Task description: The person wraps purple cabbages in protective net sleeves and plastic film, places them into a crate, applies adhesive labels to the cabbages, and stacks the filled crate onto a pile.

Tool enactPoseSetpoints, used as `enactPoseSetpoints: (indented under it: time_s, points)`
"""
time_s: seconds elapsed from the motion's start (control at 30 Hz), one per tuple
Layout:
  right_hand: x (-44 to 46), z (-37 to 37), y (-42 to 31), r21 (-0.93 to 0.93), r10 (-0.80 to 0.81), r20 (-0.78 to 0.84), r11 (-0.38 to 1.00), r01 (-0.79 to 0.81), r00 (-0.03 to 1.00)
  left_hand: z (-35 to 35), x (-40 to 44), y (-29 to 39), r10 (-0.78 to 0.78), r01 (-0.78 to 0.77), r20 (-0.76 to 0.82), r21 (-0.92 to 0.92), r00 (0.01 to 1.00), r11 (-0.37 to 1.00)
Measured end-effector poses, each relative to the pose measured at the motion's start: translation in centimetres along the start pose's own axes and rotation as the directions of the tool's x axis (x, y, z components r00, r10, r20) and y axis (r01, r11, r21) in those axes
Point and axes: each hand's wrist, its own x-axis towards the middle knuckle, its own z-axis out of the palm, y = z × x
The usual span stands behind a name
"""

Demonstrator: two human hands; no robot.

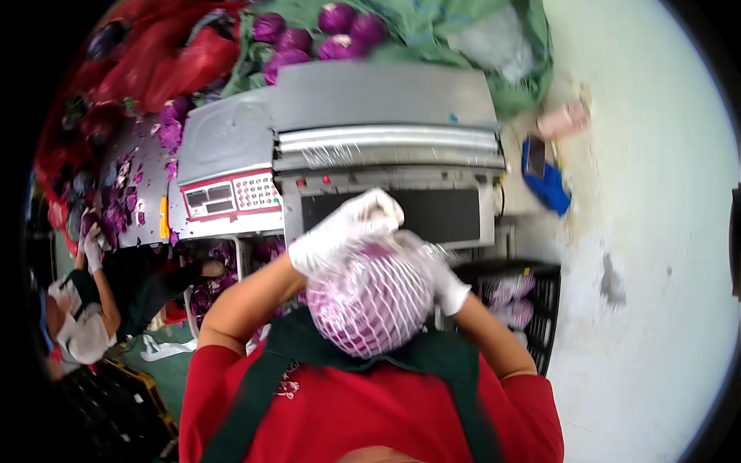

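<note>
- Two surfaces lie ahead: a brushed-metal wrapping machine (386, 96) with a black plate (459, 216) on its near side, and, to its left, a grey scale (228, 139) with a red-edged keypad panel.
- Further left, a metal table (147, 166) carries purple leaf scraps and a yellow-handled tool (164, 218).
- Behind the machine, loose purple cabbages (337, 17) rest on green sheeting (417, 38); red mesh sacks (154, 69) are heaped at the upper left.
- On the right, a pale, stained surface (641, 231) fills the side of the room, with a blue cloth (549, 197) near the machine and a black plastic crate (549, 309) below.
- At the far left, a co-worker (81, 332) in white gloves handles cabbage.
- The round purple cabbage in white foam netting (370, 305) is between the person's hands, close in front of the chest. It is nearly spherical, so no clear long axis shows; its upper side faces the machine. Where its stem points cannot be told.
- The white-gloved left hand (347, 231) has bent fingers pressed together above the cabbage; what they pinch is unclear.
- The white-gloved right hand (436, 274) is against its right side, fingers too blurred to tell.
</note>
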Motion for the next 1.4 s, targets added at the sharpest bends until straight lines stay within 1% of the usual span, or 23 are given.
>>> enactPoseSetpoints:
  time_s: [0.03, 0.1, 0.13, 0.17, 0.23, 0.27, 0.3, 0.37, 0.43, 0.53, 0.63, 0.7, 0.83, 0.9, 0.93, 1.0, 1.1, 1.17, 1.23, 1.3, 1.33, 1.37, 1.4]
  points:
    - [-1.3, 1.4, -1.7, -0.027, -0.092, -0.058, 0.996, 0.09, 0.994, -0.9, 1.0, -1.2, -0.076, 0.076, 0.018, -0.001, 0.997, 0.997]
    - [-3.7, 4.2, -2.8, 0.309, -0.313, -0.107, 0.891, 0.331, 0.944, 1.3, 0.6, 0.2, -0.374, 0.365, -0.045, -0.141, 0.926, 0.92]
    - [-3.9, 4.1, -1.9, 0.061, -0.379, -0.068, 0.922, 0.383, 0.923, -1.0, 1.3, -4.7, -0.176, 0.186, -0.094, 0.11, 0.98, 0.976]
    - [-4.1, 3.8, -1.2, -0.188, -0.442, -0.028, 0.883, 0.43, 0.897, -0.6, 0.6, -5.2, -0.146, 0.142, -0.195, -0.035, 0.97, 0.989]
    - [-5.0, 1.2, 1.3, 0.294, -0.383, -0.09, 0.872, 0.392, 0.919, 1.7, 2.1, -6.1, -0.155, 0.187, -0.446, 0.028, 0.881, 0.982]
    - [-4.9, -0.9, 3.8, 0.433, -0.415, -0.116, 0.796, 0.422, 0.903, 0.9, 2.9, -8.1, -0.245, 0.202, -0.447, -0.143, 0.86, 0.969]
    - [-3.7, -4.1, 8.0, 0.809, -0.46, 0.05, 0.539, 0.234, 0.886, 2.9, 3.6, -8.3, -0.235, 0.19, -0.438, -0.144, 0.868, 0.971]
    - [-6.4, -5.9, 10.1, 0.936, -0.492, -0.084, 0.259, 0.238, 0.867, 7.8, 5.5, -9.2, -0.261, 0.241, -0.449, -0.103, 0.854, 0.965]
    - [-10.0, -8.2, 12.5, 0.844, -0.487, -0.355, 0.201, 0.498, 0.798, 11.0, 6.9, -10.9, -0.146, 0.223, -0.403, 0.149, 0.903, 0.963]
    - [-17.1, -12.7, 16.9, 0.602, -0.491, -0.639, 0.161, 0.782, 0.592, 13.7, 7.9, -13.8, -0.341, 0.371, -0.2, 0.138, 0.919, 0.918]
    - [-27.3, -17.6, 23.1, 0.49, -0.382, -0.784, 0.103, 0.866, 0.489, 14.2, 8.5, -17.4, -0.495, 0.504, -0.102, 0.104, 0.863, 0.858]
    - [-32.3, -21.0, 30.0, 0.302, -0.277, -0.893, 0.215, 0.929, 0.354, 14.8, 8.8, -18.9, -0.571, 0.595, -0.174, 0.159, 0.802, 0.788]
    - [-41.2, -25.0, 41.8, 0.456, 0.157, -0.889, 0.377, 0.806, 0.43, 15.2, 9.9, -20.9, -0.577, 0.615, -0.223, 0.177, 0.786, 0.768]
    - [-41.6, -25.5, 43.8, 0.276, 0.23, -0.96, 0.878, 0.392, 0.16, 16.7, 10.2, -20.9, -0.589, 0.628, -0.228, 0.183, 0.776, 0.756]
    - [-41.1, -25.4, 44.3, 0.37, 0.318, -0.927, 0.863, 0.344, 0.199, 17.0, 10.4, -21.1, -0.584, 0.618, -0.207, 0.193, 0.785, 0.762]
    - [-39.9, -26.6, 45.5, 0.395, 0.401, -0.915, 0.874, 0.282, 0.04, 17.2, 10.7, -21.4, -0.575, 0.599, -0.169, 0.207, 0.801, 0.774]
    - [-37.2, -28.0, 50.2, 0.225, 0.226, -0.953, 0.974, 0.028, -0.201, 17.2, 10.6, -20.9, -0.56, 0.597, -0.214, 0.204, 0.8, 0.776]
    - [-36.2, -26.0, 45.4, 0.201, 0.191, -0.926, 0.98, 0.003, -0.325, 16.0, 10.2, -20.4, -0.525, 0.57, -0.244, 0.181, 0.815, 0.801]
    - [-35.2, -24.8, 38.0, 0.46, 0.214, -0.827, 0.789, -0.407, -0.519, 15.3, 9.7, -19.5, -0.447, 0.522, -0.302, 0.247, 0.842, 0.816]
    - [-33.7, -26.3, 35.0, 0.046, -0.195, -0.849, 0.899, -0.436, -0.491, 17.4, 8.4, -17.5, -0.296, 0.437, -0.373, 0.385, 0.879, 0.813]
    - [-32.7, -28.2, 35.3, -0.221, -0.469, -0.81, 0.801, -0.557, -0.352, 17.3, 7.8, -16.1, -0.233, 0.365, -0.336, 0.412, 0.913, 0.835]
    - [-29.9, -28.6, 32.6, -0.198, -0.511, -0.773, 0.757, -0.623, -0.375, 17.0, 7.3, -15.0, -0.167, 0.294, -0.302, 0.445, 0.938, 0.846]
    - [-27.4, -28.2, 28.1, -0.441, -0.612, -0.742, 0.754, -0.487, -0.275, 16.7, 6.6, -13.9, -0.095, 0.226, -0.281, 0.484, 0.955, 0.845]
